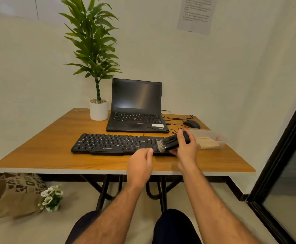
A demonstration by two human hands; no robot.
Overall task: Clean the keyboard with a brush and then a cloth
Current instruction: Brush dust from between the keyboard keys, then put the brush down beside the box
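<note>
My knees sit lowest in the head view; above them my left hand (140, 164) rests loosely curled, holding nothing, at the near edge of the keyboard (115, 143). My right hand (186, 147) grips the brush (170, 142), bristles over the keyboard's right end. I'd sweep lightly leftwards along the rows, steadying the board. One keyboard, one brush, one cloth (208, 144) in a clear tray (205, 133), one laptop (136, 106)
</note>
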